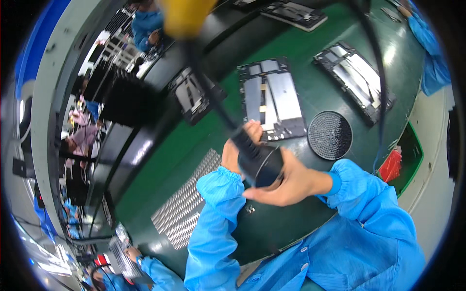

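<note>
My right hand (291, 182) is wrapped round a black corded electric screwdriver (262, 167), seen from its cable end; its tip is hidden below. Just left of it, my left hand (232, 153) reaches forward with its fingertips resting on the near edge of an opened tablet (276, 99). The screwdriver covers part of that hand. The tablet lies flat, showing silver battery panels and a dark frame. To its right sits a round dark tray (330, 136) with rows of small pits, apparently holding tiny screws.
More opened tablets lie at right (357, 80) and left (191, 94). A sheet with rows of small silver pieces (182, 201) is on the green table (286, 223). A green bin (412, 155) holds red material. A hanging cable (381, 87) crosses the view. Co-workers' sleeves (432, 53) show at the edges.
</note>
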Demonstrator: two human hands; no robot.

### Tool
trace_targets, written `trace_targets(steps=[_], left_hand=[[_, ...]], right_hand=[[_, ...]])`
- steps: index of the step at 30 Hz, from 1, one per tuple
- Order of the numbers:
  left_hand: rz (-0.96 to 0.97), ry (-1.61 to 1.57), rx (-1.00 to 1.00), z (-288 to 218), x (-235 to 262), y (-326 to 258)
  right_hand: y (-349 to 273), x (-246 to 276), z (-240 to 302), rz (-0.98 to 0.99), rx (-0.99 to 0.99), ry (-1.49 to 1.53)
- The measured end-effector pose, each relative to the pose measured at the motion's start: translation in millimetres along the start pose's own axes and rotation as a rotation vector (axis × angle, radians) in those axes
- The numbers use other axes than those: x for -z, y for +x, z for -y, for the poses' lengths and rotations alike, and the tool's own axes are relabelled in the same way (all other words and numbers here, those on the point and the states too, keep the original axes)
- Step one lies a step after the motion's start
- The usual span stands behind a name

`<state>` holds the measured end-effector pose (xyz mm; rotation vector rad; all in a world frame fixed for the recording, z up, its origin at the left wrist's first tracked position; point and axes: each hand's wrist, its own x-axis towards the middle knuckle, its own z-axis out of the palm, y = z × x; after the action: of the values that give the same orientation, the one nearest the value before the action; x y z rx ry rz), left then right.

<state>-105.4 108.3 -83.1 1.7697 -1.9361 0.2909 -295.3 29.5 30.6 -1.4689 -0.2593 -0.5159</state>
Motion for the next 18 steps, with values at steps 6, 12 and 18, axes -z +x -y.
trace_targets(steps=[6,12,18], left_hand=[[-0.141,0.307,0.228,-1,-10,81],[0.071,0.558,0.534,36,-18,120],[0.298,0.712,0.579,39,20,95]], right_hand=[[-14,8,6,0.024,-0.087,0.063],[-17,12,-12,0.023,-0.030,0.061],[-23,24,-12,-0.016,-0.164,0.079]])
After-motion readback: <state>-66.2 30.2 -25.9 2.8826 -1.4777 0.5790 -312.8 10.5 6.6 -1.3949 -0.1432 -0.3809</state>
